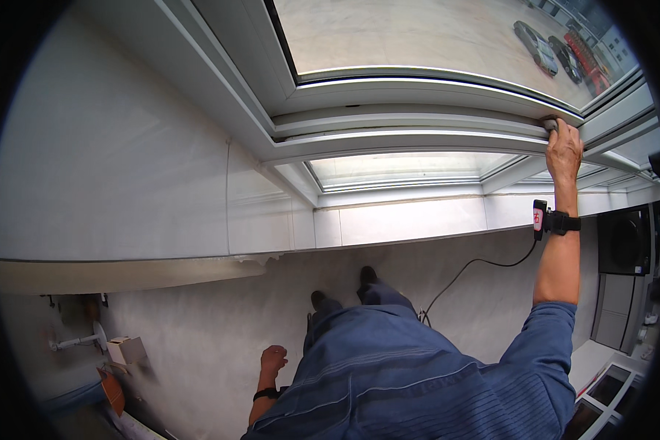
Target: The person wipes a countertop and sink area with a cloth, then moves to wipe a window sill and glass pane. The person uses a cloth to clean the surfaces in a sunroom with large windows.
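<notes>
My right hand [564, 149] reaches up to the right end of the white window frame. Its fingers press a small wadded grey-brown cloth or sponge [550, 125] into the channel of the window track [407, 122]; which of the two it is I cannot tell. Above the track stands the lower rail of the window sash [429, 91], with its glass pane [407, 38]. Low beside my body hangs my left hand [274, 357], apart from the window. Its fingers are curled in, and nothing shows in them.
Below the track are lower window panes [412, 168] and a white tiled ledge [412, 224]. From my right wrist unit [560, 222] a black cable [476, 260] runs to my waist. A front-loading appliance [622, 240] stands at right. A small box [126, 350] is on the lower left.
</notes>
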Available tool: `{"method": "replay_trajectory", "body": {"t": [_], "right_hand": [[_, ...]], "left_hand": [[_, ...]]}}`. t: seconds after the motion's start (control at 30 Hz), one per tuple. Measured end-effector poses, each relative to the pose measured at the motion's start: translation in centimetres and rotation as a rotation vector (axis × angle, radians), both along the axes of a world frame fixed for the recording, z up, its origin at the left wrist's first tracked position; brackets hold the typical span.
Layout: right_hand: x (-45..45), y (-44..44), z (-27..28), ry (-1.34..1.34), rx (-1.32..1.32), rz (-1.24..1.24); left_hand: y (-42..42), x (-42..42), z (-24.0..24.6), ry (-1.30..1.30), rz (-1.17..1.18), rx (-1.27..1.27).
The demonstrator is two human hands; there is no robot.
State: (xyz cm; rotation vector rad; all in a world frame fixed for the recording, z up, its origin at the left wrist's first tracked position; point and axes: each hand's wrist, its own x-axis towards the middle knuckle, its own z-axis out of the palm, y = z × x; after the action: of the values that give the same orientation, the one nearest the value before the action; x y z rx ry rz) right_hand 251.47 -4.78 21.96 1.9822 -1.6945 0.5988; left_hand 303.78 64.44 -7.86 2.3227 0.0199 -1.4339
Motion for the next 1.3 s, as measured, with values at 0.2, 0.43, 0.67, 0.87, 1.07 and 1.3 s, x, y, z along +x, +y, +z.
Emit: {"method": "replay_trajectory", "body": {"t": [0.2,0.43,0.67,0.87,1.07,1.3], "right_hand": [[-1.8,6.1,-1.5,-0.583,0.231,-0.066],[-6.9,23.0,-10.4,-1.378,0.574,-0.214],[-5.7,47.0,-25.2,-0.415,1.210,-0.652],[0.1,54.2,-27.7,-0.297,1.896,-0.533],[10.8,26.9,-22.3,-0.308,1.703,0.274],[25.0,23.9,-26.6,-1.357,0.883,0.009]], "left_hand": [[0.0,4.7,-0.5,-0.048,-0.130,-0.045],[2.5,13.0,-3.9,-0.058,-0.693,-0.275],[-2.7,17.8,-5.7,-0.187,-1.032,-0.329],[-8.1,13.9,-1.4,-0.115,-0.620,-0.087],[-2.8,12.5,-1.1,-0.086,-0.571,0.085],[4.7,13.0,-3.3,-0.164,-0.792,-0.073]]}}
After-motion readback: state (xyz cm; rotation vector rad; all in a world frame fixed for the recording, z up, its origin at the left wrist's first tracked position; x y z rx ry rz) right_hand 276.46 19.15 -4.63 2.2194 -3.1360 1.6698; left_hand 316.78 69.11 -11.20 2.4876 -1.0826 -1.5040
